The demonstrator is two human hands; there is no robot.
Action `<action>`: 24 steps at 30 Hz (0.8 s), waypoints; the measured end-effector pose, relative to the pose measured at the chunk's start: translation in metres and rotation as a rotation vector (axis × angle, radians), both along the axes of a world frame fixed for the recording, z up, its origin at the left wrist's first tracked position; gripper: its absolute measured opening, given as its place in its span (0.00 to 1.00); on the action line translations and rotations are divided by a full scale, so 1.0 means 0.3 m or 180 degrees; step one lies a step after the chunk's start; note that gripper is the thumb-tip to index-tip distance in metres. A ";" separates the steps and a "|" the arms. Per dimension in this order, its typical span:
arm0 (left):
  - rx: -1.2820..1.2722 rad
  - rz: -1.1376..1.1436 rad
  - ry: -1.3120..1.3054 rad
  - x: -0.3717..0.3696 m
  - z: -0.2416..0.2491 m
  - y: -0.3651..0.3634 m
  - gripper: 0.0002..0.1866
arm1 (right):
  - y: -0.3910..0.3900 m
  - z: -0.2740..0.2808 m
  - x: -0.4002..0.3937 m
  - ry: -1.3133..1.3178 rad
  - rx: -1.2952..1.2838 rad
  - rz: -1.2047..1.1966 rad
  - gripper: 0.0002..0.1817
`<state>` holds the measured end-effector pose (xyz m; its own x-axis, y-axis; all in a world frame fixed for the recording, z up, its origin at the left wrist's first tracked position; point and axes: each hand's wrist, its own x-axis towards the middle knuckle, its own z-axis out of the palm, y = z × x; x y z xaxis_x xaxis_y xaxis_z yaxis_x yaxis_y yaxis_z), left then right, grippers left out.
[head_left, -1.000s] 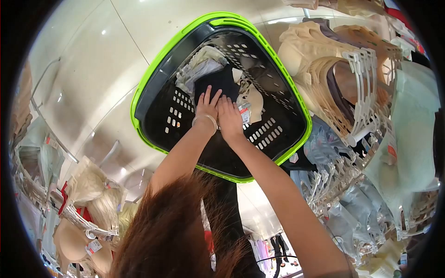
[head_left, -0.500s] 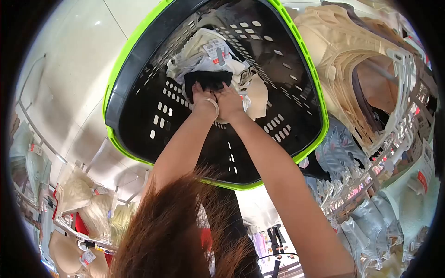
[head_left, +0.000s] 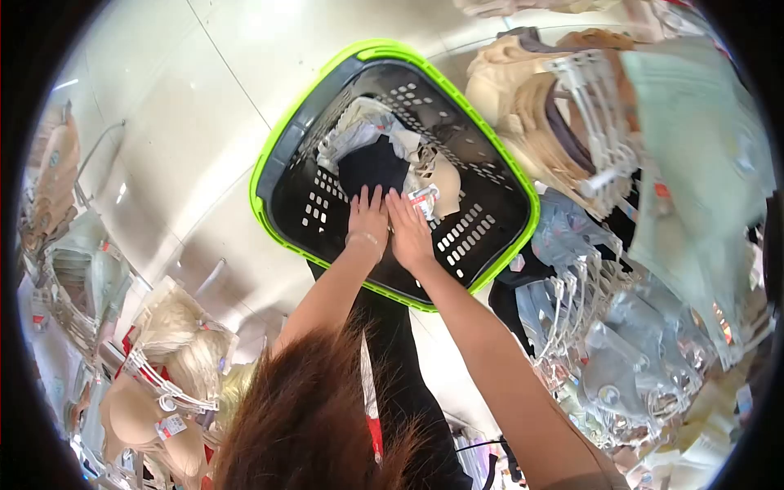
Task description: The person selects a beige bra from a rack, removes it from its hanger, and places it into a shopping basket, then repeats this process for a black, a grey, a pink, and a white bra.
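Observation:
A black basket with a bright green rim (head_left: 523,237) stands below me, with clothing piled inside. On the pile lies a folded black garment (head_left: 374,163), between whitish fabric (head_left: 357,122) and a beige cup (head_left: 445,186). A white price tag (head_left: 424,197) shows at its right. My left hand (head_left: 367,219), with a bracelet at the wrist, is over the basket with fingers stretched out near the black garment's lower edge. Close beside it, my right hand (head_left: 408,229) also has its fingers extended, next to the tag. Neither hand grips anything visible.
Beige bras (head_left: 523,106) hang on a rack at the upper right, beside a pale green garment (head_left: 686,155). Grey-blue bras (head_left: 629,351) on clear hangers are at the lower right. More beige bras (head_left: 155,400) hang at the lower left. Pale floor tiles (head_left: 196,106) lie left of the basket.
Both hands have drawn back from the black garment, which now shows more fully and lies flatter. The basket looks smaller and farther away, and the racks have shifted in view.

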<state>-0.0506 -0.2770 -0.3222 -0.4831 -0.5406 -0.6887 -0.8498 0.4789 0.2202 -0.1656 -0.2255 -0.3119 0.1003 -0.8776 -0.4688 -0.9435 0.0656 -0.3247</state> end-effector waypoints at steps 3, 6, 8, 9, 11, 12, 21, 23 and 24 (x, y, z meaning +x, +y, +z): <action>-0.0124 0.0382 0.0564 -0.009 0.143 0.053 0.26 | 0.056 0.160 0.016 -0.0399 -0.0005 -0.0582 0.36; -0.0101 0.0629 0.1154 -0.022 0.283 0.104 0.12 | 0.130 0.346 0.040 -0.0652 -0.0193 -0.1139 0.36; -0.0267 0.0753 0.1742 -0.024 0.436 0.131 0.09 | 0.185 0.477 0.054 -0.0803 -0.0422 -0.1483 0.35; -0.0221 0.0769 0.1907 -0.031 0.519 0.137 0.09 | 0.206 0.563 0.054 -0.0834 -0.0563 -0.1641 0.33; -0.0007 0.0843 0.2107 -0.046 0.677 0.163 0.08 | 0.251 0.732 0.047 -0.0903 -0.0864 -0.1941 0.29; 0.0143 0.0914 0.2216 -0.051 0.750 0.181 0.07 | 0.278 0.820 0.044 -0.0939 -0.1019 -0.2087 0.26; 0.0836 0.1173 0.3019 -0.004 1.250 0.463 0.08 | 0.654 1.360 0.064 -0.0884 -0.1541 -0.2424 0.22; 0.0831 0.1119 0.3055 0.029 1.313 0.530 0.08 | 0.754 1.433 0.067 -0.0815 -0.1746 -0.2456 0.21; 0.0848 0.1207 0.3037 0.047 1.340 0.574 0.08 | 0.814 1.469 0.072 -0.0866 -0.1698 -0.2495 0.21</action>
<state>-0.0364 -0.1049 0.0796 -0.7177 -0.6567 -0.2318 -0.3534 0.0567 0.9338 -0.1441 0.0187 0.1288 -0.5543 -0.8314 -0.0395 -0.5842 0.4224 -0.6931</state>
